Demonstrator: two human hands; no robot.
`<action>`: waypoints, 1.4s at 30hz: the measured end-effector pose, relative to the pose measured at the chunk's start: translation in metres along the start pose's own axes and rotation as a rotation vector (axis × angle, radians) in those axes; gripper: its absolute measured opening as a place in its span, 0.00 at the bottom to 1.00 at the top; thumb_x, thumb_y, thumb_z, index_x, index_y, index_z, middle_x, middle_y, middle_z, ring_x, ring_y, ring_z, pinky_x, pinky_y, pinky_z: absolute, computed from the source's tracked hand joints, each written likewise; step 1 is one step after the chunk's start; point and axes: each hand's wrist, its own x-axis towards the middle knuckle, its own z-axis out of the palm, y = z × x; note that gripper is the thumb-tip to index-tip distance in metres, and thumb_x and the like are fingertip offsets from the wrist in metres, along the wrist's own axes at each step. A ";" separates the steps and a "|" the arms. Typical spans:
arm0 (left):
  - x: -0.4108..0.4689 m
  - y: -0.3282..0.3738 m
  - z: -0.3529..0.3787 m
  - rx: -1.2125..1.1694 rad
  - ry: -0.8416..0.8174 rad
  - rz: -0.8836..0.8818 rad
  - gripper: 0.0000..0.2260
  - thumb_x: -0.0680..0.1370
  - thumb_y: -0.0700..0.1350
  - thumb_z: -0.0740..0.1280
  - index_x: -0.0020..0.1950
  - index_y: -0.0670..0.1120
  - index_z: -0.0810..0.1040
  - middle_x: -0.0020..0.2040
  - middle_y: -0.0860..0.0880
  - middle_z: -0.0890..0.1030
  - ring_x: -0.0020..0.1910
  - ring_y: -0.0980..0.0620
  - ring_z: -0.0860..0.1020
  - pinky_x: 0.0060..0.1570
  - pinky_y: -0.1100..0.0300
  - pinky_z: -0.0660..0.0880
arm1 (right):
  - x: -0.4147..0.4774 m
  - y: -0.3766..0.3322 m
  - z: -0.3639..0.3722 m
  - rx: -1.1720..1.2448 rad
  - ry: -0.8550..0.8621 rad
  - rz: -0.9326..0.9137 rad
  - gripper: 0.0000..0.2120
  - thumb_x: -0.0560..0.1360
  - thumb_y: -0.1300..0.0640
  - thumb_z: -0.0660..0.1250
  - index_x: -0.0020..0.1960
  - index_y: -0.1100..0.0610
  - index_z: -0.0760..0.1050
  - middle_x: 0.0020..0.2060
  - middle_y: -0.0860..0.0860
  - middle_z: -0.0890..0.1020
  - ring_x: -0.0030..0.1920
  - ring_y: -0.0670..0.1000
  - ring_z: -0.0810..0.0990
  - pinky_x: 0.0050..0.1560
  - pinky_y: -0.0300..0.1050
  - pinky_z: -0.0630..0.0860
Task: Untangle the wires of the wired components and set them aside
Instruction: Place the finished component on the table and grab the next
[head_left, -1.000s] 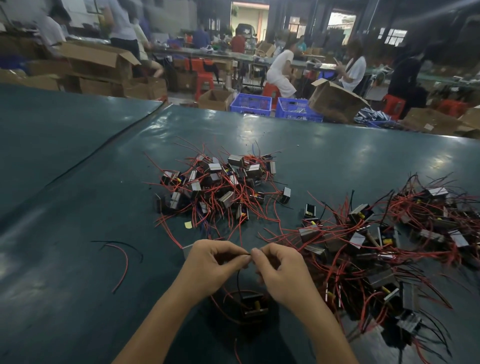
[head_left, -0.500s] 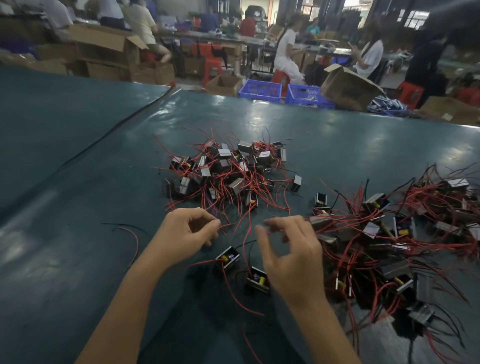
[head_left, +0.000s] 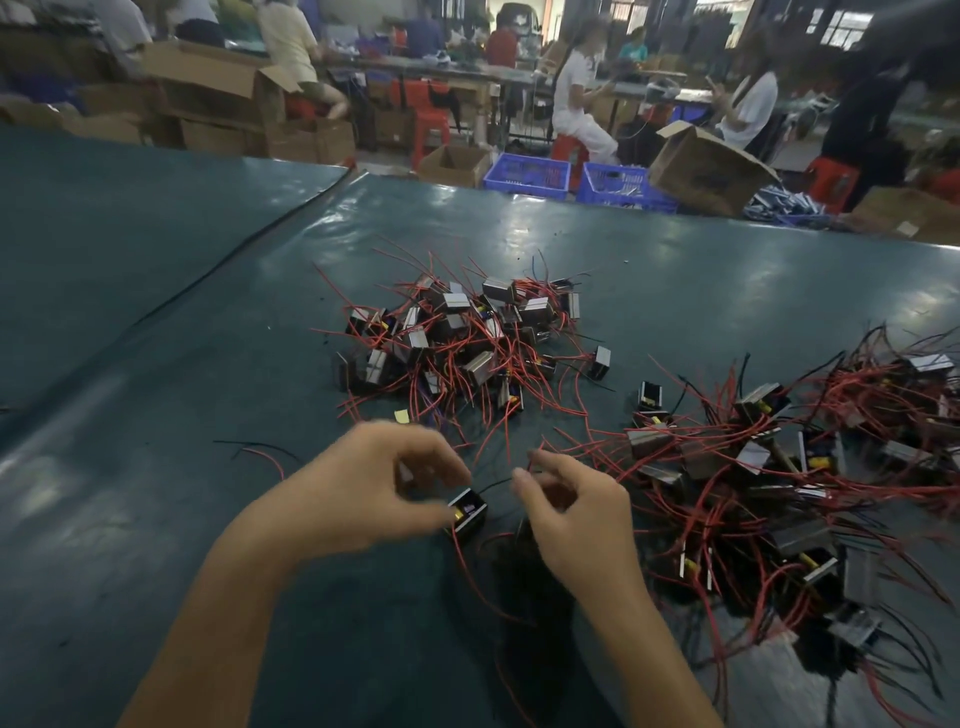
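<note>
Loose component (head_left: 467, 512): black block, red leads, at left hand (head_left: 374, 483) thumb.
Tangled heap (head_left: 753, 467): right of right hand (head_left: 576, 514).
Second pile (head_left: 457, 332): beyond the 2 hands.

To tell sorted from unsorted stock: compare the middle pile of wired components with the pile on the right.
The middle pile is compact and heaped; the right pile sprawls out to the picture's right edge. The middle pile's wires look almost all red; the right pile shows many black wires among the red. Both hold small boxy components with wire leads on the green table.
</note>
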 end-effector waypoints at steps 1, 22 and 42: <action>-0.002 0.002 0.007 0.117 -0.157 -0.023 0.14 0.67 0.46 0.78 0.51 0.55 0.82 0.47 0.59 0.82 0.48 0.60 0.78 0.50 0.66 0.74 | 0.002 0.002 -0.003 0.027 -0.024 0.010 0.14 0.74 0.57 0.72 0.59 0.58 0.81 0.36 0.43 0.84 0.38 0.37 0.81 0.42 0.26 0.72; 0.011 -0.013 0.057 -0.192 0.193 0.076 0.03 0.76 0.43 0.71 0.49 0.48 0.84 0.37 0.52 0.85 0.36 0.51 0.83 0.40 0.56 0.80 | 0.014 0.015 -0.027 0.352 -0.097 0.093 0.34 0.74 0.72 0.63 0.76 0.56 0.59 0.33 0.47 0.81 0.29 0.47 0.77 0.33 0.36 0.75; 0.037 -0.008 0.082 -0.271 0.433 0.076 0.09 0.79 0.39 0.67 0.56 0.48 0.83 0.38 0.55 0.84 0.36 0.57 0.80 0.37 0.65 0.76 | 0.005 -0.002 -0.019 0.397 -0.130 0.029 0.04 0.77 0.58 0.69 0.47 0.50 0.78 0.41 0.46 0.83 0.37 0.48 0.81 0.38 0.46 0.78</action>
